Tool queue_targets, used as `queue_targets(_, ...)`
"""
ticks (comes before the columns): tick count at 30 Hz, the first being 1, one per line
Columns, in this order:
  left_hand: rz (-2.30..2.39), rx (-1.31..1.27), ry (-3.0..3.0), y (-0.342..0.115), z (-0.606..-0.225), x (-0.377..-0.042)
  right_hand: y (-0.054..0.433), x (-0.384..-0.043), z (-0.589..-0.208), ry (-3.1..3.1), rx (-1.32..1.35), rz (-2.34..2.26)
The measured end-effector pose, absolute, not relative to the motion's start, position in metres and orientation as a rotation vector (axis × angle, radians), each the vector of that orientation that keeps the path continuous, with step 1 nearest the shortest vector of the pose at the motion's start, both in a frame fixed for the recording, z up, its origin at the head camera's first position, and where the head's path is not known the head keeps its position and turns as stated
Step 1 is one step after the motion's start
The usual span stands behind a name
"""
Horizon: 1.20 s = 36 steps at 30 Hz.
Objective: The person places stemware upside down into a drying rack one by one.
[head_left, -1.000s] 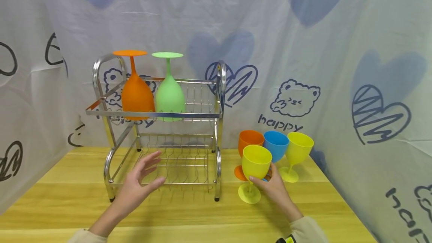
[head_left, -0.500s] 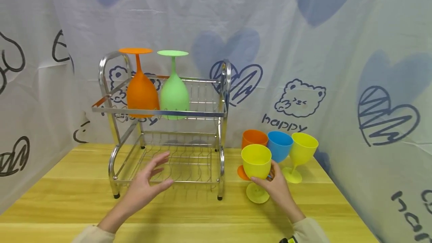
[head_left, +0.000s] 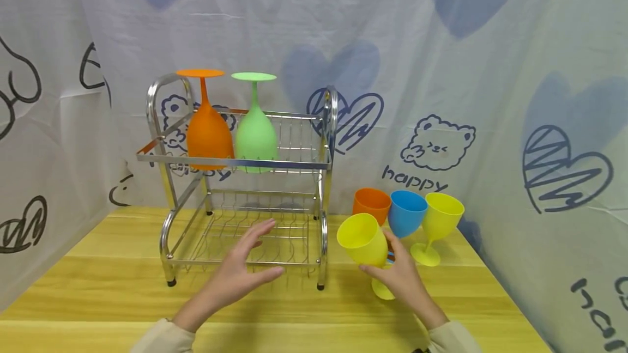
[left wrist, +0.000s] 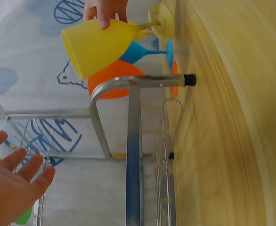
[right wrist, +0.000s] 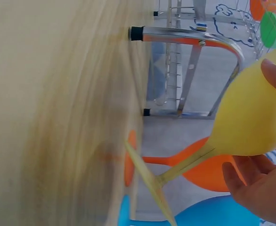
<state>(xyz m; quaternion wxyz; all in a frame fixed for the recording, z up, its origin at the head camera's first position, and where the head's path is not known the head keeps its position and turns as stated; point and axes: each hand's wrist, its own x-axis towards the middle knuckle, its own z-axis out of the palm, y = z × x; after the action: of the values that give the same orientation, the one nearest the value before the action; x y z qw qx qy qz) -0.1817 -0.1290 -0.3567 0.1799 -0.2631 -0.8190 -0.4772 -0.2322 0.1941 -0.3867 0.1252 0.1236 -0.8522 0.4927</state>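
Near yellow goblet [head_left: 365,241] tilts left, grasped by the right hand [head_left: 401,274] — orange goblet [head_left: 371,204] and blue goblet [head_left: 407,214] just beyond; left hand [head_left: 235,277], gripping nothing, before two-tier rack [head_left: 294,164].

Tilted one: yellow stemmed plastic-looking goblet [head_left: 364,243]
Standing trio: orange goblet [head_left: 374,206], blue goblet [head_left: 407,217], yellow goblet [head_left: 440,223]
Overturned pair: deep-orange goblet [head_left: 209,134], mint-green goblet [head_left: 257,134]
Gleaming: silver two-tier metal rack [head_left: 299,164], black feet [head_left: 320,287]
Underneath: honey-yellow wooden tabletop [head_left: 284,320], streaked grain
Drapery facing me: whitish cloth backdrop [head_left: 235,42], periwinkle hearts [head_left: 331,67], navy bear doodle [head_left: 438,143], scribbled navy hearts [head_left: 566,170]
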Motion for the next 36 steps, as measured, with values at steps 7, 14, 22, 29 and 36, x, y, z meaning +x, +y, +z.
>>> queue_targets(7, -1.371, -0.776, -2.31, -0.112, -0.356, -0.185, 0.193, -0.227, -0.38, -2.511, 0.446, 1.3)
queue_targets(14, -1.453, -0.804, -2.316, -0.095, -0.358, -0.191, 0.186, -0.22, -0.37, -2.563, 0.488, 1.162)
queue_targets(22, -1.453, -0.868, -2.311, -0.077, -0.357, -0.196, 0.179, -0.208, -0.361, -2.525, 0.607, 1.045)
queue_targets(29, -1.421, -0.992, -2.33, -0.065, -0.35, -0.201, 0.174, -0.198, -0.355, -2.475, 0.715, 0.918)
queue_targets(36, -1.347, -1.163, -2.33, -0.06, -0.344, -0.206, 0.173, -0.192, -0.352, -2.454, 0.778, 0.789)
